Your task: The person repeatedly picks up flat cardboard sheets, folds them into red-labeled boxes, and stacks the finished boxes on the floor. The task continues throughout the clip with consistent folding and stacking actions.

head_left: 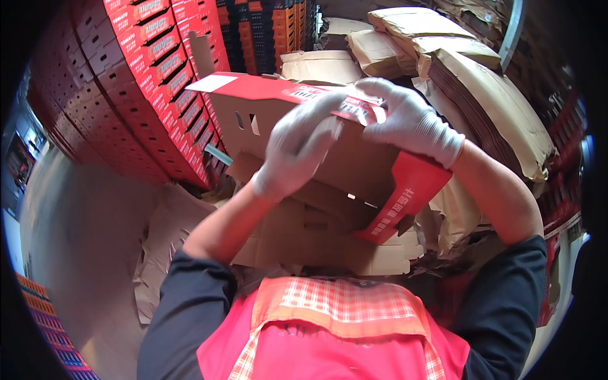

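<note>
A red printed cardboard box (244, 88), bare brown inside, is held tilted in front of my chest, its walls partly folded up. My left hand (294, 145), in a pale work glove, grips the upper red edge near its middle, fingers over the outside and thumb on the inner side. Just right of it, my gloved right hand (415, 123) is closed on the same edge near the corner, above a red end panel (408, 196). The fingertips of both hands are partly hidden. Flat brown cardboard (304, 231) lies beneath the box.
Tall stacks of red boxes (152, 69) rise at the left, with dark and orange crates (275, 31) farther back. Paper-wrapped bundles (487, 101) are piled at the right. Torn brown paper (171, 234) covers part of the floor. Colourful crates (50, 329) stand at lower left.
</note>
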`<state>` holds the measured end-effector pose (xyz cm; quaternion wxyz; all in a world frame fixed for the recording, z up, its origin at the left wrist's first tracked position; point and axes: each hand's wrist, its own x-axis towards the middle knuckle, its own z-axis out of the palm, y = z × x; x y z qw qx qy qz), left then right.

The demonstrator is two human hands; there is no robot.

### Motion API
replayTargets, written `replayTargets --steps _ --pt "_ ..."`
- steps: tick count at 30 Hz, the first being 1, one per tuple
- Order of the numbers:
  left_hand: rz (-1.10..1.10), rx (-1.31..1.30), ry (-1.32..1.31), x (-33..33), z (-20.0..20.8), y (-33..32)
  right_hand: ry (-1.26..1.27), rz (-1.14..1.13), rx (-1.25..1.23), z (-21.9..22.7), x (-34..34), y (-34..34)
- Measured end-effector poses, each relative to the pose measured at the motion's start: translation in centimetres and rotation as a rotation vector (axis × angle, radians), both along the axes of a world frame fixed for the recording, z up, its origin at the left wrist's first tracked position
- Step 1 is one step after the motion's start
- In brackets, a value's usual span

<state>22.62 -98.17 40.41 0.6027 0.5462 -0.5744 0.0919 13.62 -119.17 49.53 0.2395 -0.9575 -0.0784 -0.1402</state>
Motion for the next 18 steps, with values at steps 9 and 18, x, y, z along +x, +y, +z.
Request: replayTargets --steps 9,18 --pt "0.492 0.323 -0.39 -7.7 -3.8 11.5 0.229 0.023 1.471 -16.0 -3.0 -13.9" --pt "0.343 0.135 -0.446 -6.3 0.8 -5.8 -0.132 0.078 0.935 -22.0 -1.2 -11.9"
